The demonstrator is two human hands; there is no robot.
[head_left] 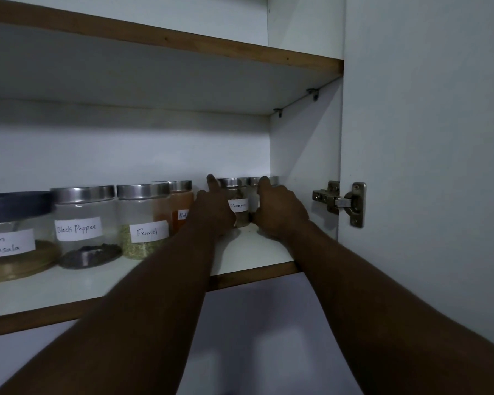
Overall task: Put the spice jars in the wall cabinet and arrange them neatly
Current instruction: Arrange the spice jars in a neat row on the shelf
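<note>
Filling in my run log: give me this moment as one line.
phase: arranging | left hand: against Cinnamon jar, grip unclear | right hand: grips end jar | both jars on lower shelf

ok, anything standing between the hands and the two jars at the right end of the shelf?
Nothing visible. The left hand is against the cinnamon jar, and the right hand holds the end jar beside the cabinet's side wall. The red jar stands clear to the left.
</note>
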